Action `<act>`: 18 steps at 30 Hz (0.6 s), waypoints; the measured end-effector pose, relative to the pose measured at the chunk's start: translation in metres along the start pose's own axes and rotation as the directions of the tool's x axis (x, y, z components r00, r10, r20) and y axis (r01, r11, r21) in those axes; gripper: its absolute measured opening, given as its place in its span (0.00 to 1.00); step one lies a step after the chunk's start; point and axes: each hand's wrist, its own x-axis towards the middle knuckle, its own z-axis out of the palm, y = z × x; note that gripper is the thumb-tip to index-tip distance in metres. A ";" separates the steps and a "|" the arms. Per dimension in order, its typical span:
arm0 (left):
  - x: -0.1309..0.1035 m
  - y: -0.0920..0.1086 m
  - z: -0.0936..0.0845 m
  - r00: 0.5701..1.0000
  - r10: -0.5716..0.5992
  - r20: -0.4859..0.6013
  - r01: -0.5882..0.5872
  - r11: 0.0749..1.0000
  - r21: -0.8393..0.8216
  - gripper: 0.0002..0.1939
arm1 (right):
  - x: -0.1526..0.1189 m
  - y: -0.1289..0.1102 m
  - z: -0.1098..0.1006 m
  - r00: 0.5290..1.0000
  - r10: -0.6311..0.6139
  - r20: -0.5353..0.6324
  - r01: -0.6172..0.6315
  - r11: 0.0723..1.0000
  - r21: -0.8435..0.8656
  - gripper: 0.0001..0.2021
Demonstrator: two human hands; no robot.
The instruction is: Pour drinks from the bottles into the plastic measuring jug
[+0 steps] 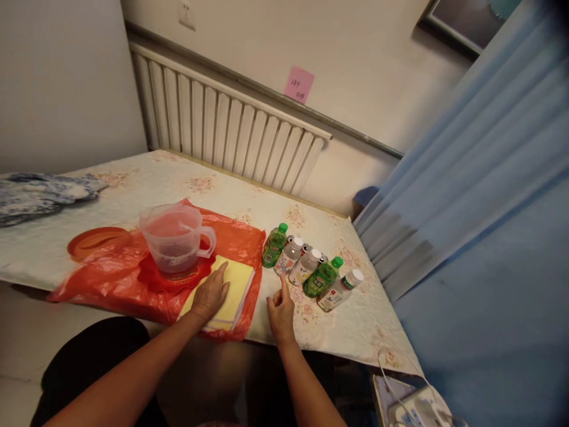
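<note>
My left hand lies flat, fingers spread, on a yellow paper stack at the right part of a red plastic bag. Just left of it, a clear plastic jug stands in a red scalloped dish. My right hand is over the cloth in front of the bottles, index finger stretched out and the others curled, holding nothing visible. Its fingertip is near a white-capped bottle. Beside that stand a green bottle, another clear bottle, a second green bottle and a tilted-looking white-capped bottle.
Cans stand partly hidden behind the bottles. An orange lid and a blue-white cloth lie at left on the flowered tablecloth. A radiator is behind, a blue curtain at right, devices with cables at lower right.
</note>
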 end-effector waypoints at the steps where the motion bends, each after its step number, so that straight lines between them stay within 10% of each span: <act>1: 0.000 0.002 -0.001 0.999 -0.029 0.023 0.029 1.000 0.005 0.29 | 0.002 -0.004 0.005 1.000 -0.024 0.018 0.024 1.000 -0.014 0.35; 18: 0.004 0.014 -0.010 0.973 -0.172 0.156 0.150 0.979 0.141 0.37 | 0.025 0.035 0.051 0.978 0.033 0.206 0.058 0.907 -0.417 0.41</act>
